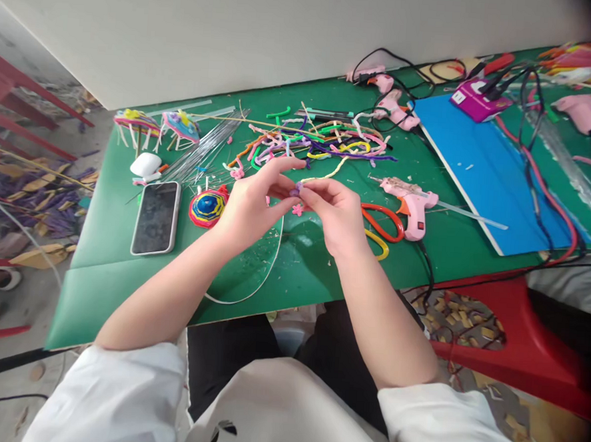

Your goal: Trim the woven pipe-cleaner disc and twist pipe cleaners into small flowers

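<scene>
Above the green table, my left hand [259, 195] and my right hand [338, 217] meet fingertip to fingertip. Both are closed on a small bent piece of purple pipe cleaner [296, 190], partly hidden by the fingers. Just below it, between the hands, is a small pink pipe-cleaner flower [297, 210]. A pale yellow pipe cleaner [331, 172] runs up behind my right fingers; whether it touches them I cannot tell. Behind the hands lies a tangled heap of coloured pipe cleaners [280, 140]. Orange-handled scissors [398, 230] are beside my right hand.
A phone [156, 218], a round multicoloured piece [207, 207] and a white case [146, 165] lie left. Thin metal wires [204, 145] are behind. A pink glue gun [410, 205], blue board [488, 179] and purple power block [480, 99] with cables are right.
</scene>
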Demonstrator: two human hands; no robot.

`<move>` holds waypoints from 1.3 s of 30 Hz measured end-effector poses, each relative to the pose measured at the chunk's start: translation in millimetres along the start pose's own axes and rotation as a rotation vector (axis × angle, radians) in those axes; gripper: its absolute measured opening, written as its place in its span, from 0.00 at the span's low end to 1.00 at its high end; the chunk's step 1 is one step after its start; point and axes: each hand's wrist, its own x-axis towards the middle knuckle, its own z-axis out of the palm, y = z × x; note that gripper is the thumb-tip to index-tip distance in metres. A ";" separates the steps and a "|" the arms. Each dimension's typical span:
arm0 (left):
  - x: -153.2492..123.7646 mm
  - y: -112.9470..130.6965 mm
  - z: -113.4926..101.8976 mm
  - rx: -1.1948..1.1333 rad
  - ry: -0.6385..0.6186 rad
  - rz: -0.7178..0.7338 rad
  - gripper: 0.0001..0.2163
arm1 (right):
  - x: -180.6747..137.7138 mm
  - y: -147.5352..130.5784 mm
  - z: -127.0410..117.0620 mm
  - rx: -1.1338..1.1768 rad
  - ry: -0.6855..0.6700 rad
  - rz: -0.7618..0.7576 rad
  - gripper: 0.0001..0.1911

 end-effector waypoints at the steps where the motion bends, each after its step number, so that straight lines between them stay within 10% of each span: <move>1: -0.1 -0.5 0.6 -0.016 -0.008 -0.001 0.19 | 0.8 -0.4 -0.5 0.047 0.011 0.028 0.10; 25: 1.3 -25.0 17.6 -0.481 0.006 -0.151 0.11 | 0.1 4.2 6.2 0.292 0.056 0.157 0.10; 39: -8.0 -22.8 31.9 -0.220 0.209 0.023 0.06 | -15.0 8.7 27.0 0.175 0.324 0.003 0.08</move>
